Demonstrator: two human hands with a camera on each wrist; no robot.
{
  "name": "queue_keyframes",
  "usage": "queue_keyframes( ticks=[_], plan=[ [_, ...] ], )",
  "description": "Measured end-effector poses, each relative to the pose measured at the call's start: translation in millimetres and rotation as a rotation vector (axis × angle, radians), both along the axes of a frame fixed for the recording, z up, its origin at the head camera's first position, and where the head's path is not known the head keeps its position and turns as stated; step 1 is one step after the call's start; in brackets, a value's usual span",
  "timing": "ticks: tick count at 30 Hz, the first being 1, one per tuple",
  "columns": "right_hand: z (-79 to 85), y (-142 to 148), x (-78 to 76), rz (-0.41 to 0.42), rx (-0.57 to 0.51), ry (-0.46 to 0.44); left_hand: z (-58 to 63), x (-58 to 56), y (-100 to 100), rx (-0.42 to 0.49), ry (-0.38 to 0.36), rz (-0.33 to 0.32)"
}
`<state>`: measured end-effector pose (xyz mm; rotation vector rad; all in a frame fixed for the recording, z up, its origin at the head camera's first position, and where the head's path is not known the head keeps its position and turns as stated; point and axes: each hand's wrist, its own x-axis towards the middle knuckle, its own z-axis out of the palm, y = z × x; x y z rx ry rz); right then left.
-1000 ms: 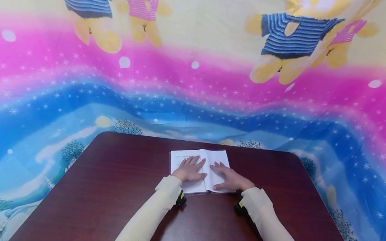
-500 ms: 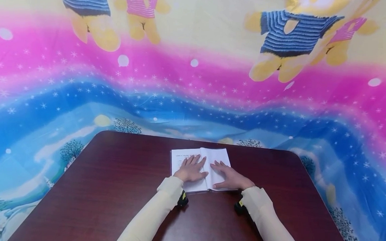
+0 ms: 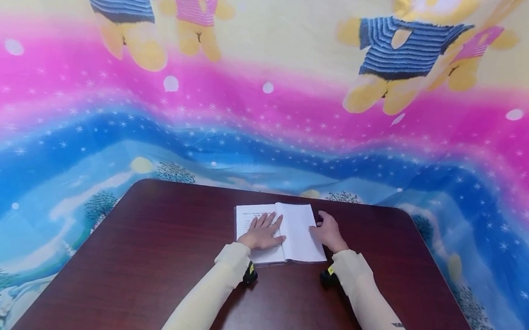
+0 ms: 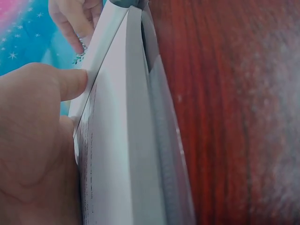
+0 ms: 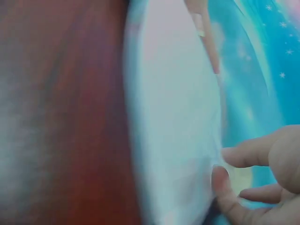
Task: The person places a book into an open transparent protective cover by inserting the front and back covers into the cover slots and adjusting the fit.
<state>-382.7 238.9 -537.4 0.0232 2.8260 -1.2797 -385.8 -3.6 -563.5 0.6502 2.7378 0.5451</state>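
Observation:
An open book lies flat on the table, a printed page on its left and a blank white page on its right. Fingers spread, my left hand rests on the left page with the thumb across near the fold; the left wrist view shows its thumb beside the raised gutter. At the book's right edge is my right hand, its thumb touching the blank page's margin and its bent fingers beyond the edge. In the blurred right wrist view, thumb and forefinger stand apart at the page's edge.
A dark red-brown wooden table with rounded corners carries the book near its far edge. Behind it hangs a printed cloth with bears and snowflakes. Each wrist wears a small black device.
My right hand has slid rightward off the middle of the blank page to its outer edge, and its fingers have bent. My left hand has stayed spread on the left page.

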Motion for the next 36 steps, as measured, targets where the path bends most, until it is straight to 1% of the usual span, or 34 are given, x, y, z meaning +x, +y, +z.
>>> queue_keyframes(
  ticks=[3,6,8,11,16,20,22,25,28,31,34,36],
  plan=[
    [6.2,1,-4.4,-0.003,-0.001,-0.064,3.4,2.0,1,-0.001,-0.007,-0.001],
    [11.7,4,-8.1,-0.004,-0.011,-0.085,11.0,7.0,1,-0.006,-0.001,-0.004],
    [12.1,8,-10.1,0.004,-0.015,-0.101,16.1,10.9,1,-0.005,0.002,-0.01],
    [7.5,14,-12.8,0.019,-0.052,-0.119,20.7,16.0,0,0.004,0.011,-0.017],
    [0.3,17,-14.7,0.056,-0.156,-0.123,19.1,16.5,0,0.013,0.003,-0.017],
    [0.0,14,-15.6,0.074,-0.23,-0.129,19.0,15.3,-1,0.029,0.005,-0.025],
    [1.5,11,-15.8,0.07,-0.246,-0.126,18.6,14.2,-2,0.05,0.016,-0.035],
    [5.4,7,-15.5,0.064,-0.265,-0.128,17.6,11.9,-5,0.101,0.031,-0.045],
    [11.4,2,-14.5,0.093,-0.317,-0.145,17.0,9.5,-9,0.177,0.034,-0.043],
    [19.5,-4,-13.4,0.152,-0.371,-0.168,19.2,8.6,-13,0.275,0.038,-0.036],
    [27.2,-11,-12.2,0.209,-0.389,-0.181,20.3,7.9,-16,0.373,0.047,-0.031],
    [31.4,-15,-11.0,0.262,-0.42,-0.193,20.0,7.8,-17,0.446,0.061,-0.017]
  ],
)
